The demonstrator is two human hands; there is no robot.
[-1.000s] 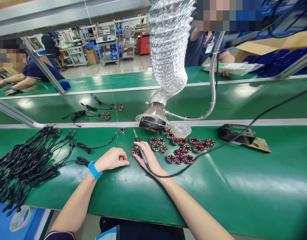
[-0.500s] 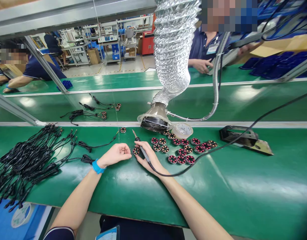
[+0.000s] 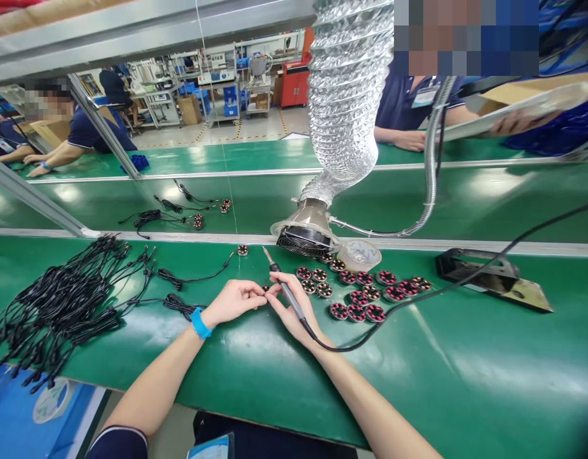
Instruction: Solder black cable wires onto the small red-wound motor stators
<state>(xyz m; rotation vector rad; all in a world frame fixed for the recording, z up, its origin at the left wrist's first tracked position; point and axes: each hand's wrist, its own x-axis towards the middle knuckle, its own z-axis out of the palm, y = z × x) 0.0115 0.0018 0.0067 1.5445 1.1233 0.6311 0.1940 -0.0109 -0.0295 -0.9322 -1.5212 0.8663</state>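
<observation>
My right hand (image 3: 294,303) holds a soldering iron (image 3: 290,298), its tip pointing up and away and its cable trailing right. My left hand (image 3: 234,301) is closed, thumb and fingertips together beside a small round coil part (image 3: 265,289), mostly hidden between both hands. Whether the left fingers pinch the part or a wire cannot be made out. Another round coil part (image 3: 243,250) lies beyond the hands, at the end of a black cable (image 3: 208,278). Several coil parts with red or copper windings (image 3: 356,312) lie to the right.
A heap of black cables (image 3: 69,293) lies at left. A fume duct (image 3: 346,95) with a fan (image 3: 304,239) hangs ahead, near a tape roll (image 3: 360,255). A black metal stand (image 3: 490,274) is at right. Co-workers are across the bench.
My hands have come together around the small coil part, now mostly covered. The view has shifted slightly. The co-worker across at right has moved a pale tray-like item.
</observation>
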